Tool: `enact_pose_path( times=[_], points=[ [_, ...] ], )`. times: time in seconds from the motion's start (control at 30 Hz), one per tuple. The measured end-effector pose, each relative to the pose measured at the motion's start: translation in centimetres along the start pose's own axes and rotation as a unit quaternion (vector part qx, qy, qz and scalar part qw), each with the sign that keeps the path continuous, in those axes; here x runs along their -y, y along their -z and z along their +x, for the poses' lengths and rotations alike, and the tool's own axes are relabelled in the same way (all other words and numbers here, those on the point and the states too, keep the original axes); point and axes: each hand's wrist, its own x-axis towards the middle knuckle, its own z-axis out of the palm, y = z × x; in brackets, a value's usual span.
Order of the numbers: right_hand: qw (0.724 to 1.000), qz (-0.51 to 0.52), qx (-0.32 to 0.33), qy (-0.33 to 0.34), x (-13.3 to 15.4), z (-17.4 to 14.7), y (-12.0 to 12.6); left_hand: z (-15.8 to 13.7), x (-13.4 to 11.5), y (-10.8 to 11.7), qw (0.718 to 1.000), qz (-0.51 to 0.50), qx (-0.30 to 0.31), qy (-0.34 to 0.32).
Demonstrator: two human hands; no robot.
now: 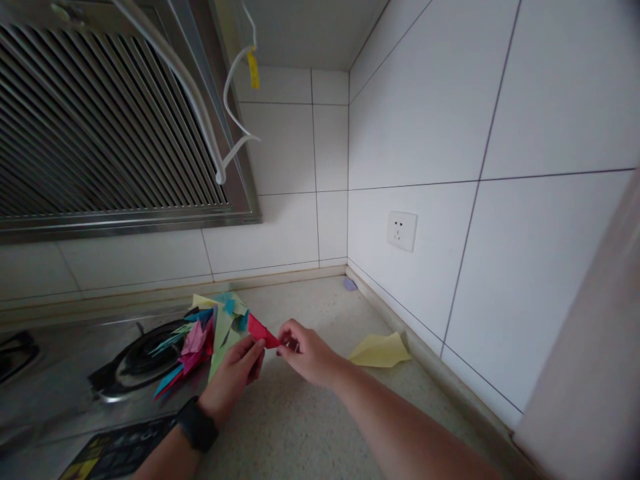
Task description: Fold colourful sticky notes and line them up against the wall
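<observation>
In front of me runs a pale, speckled countertop [280, 413]. Taking straight ahead as twelve, a crumpled yellow sheet [381, 351] lies on it at one o'clock, near the wall-side edge, and a small lavender piece [349, 284] sits just past twelve, by the far corner. From nine to ten o'clock I have a steel hob [60, 393]; at about half past ten a heap of coloured paper [197, 347] overlaps its burner [130, 367].
</observation>
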Motion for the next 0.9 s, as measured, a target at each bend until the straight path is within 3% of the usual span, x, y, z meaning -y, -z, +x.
enact_pose_path(
  times=[0.33, 0.57, 0.77, 0.9],
  points=[
    [0.994, -0.087, -0.013, 0.065, 0.3, -0.3, 0.6, 0.2, 0.2, 0.0, 1.000, -0.004, -0.031, 0.000],
    [0.992, -0.100, 0.014, 0.079, 0.9, -0.1, 1.9, -0.3, -0.3, -0.1, 1.000, 0.006, 0.000, 0.015],
    [0.970, -0.224, -0.020, 0.094, 0.9, 0.3, 3.7, -1.0, -0.4, -0.4, 0.989, 0.126, 0.073, -0.007],
    [0.961, -0.252, -0.066, 0.093, 2.2, 0.4, 6.4, -1.5, -0.7, -0.6, 0.949, 0.273, 0.136, -0.079]
  ],
)
